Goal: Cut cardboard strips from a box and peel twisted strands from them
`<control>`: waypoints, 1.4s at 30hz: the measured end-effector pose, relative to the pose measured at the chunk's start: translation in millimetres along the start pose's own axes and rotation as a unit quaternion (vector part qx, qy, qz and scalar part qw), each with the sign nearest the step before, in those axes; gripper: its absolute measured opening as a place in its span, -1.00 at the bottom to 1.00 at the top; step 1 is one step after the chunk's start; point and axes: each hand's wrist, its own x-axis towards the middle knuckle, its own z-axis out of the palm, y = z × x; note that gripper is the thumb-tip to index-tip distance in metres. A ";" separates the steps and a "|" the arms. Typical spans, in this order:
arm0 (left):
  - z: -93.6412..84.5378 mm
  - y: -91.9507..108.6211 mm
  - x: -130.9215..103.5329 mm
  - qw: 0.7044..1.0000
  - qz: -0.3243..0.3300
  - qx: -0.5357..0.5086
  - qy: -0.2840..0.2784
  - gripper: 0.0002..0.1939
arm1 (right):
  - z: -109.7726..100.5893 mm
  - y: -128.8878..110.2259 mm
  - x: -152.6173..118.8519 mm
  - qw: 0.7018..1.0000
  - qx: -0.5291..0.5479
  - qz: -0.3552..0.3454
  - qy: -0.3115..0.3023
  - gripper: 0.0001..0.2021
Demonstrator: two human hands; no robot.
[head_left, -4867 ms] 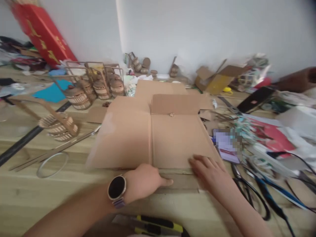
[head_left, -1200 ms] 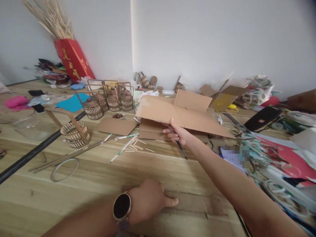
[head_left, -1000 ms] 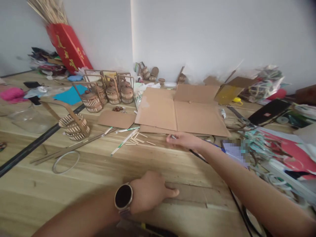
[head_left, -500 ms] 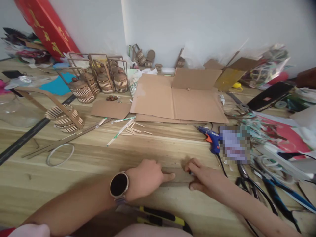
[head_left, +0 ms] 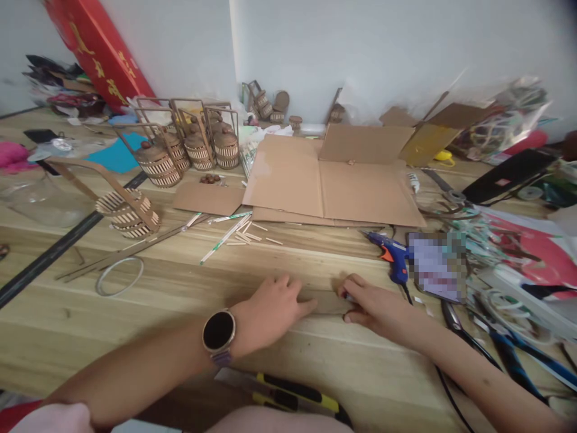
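Note:
A flat grey-brown strip [head_left: 328, 302] lies on the wooden table in front of me. My left hand [head_left: 274, 310], wearing a round-faced watch [head_left: 219, 331], rests palm down over its left end, fingers apart and thumb extended along it. At the strip's right end is my right hand [head_left: 376, 305], thumb and fingers closed in a pinch around something small and dark, mostly hidden. Nearer my body lies a black-and-yellow tool [head_left: 295, 394], in part cut off from view.
A blue glue gun [head_left: 393, 258] lies beyond my right hand, its cord running down beside the arm. Pliers [head_left: 509, 355] are at right. Opened cardboard [head_left: 288, 180], short sticks [head_left: 247, 234], a wire ring [head_left: 119, 276] and small handled baskets [head_left: 128, 213] occupy the far side and left.
My left fingers have spread more, and that hand has shifted up slightly on the strip. The strip sits a little farther from me. The whole view has swung slightly left.

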 end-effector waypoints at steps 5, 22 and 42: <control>-3.3 -24.2 11.1 1.000 -0.016 -0.026 0.009 -0.51 | -4.9 3.3 8.1 1.000 0.008 0.015 0.021 -0.76; 0.0 -69.0 -37.4 0.986 -0.109 -0.123 0.002 -0.57 | -6.9 7.0 22.9 0.998 0.045 0.013 0.032 -0.77; 22.7 -83.0 -44.0 0.984 -0.063 -0.161 0.038 -0.56 | 0.1 31.5 -19.3 0.993 0.067 0.053 0.075 -0.86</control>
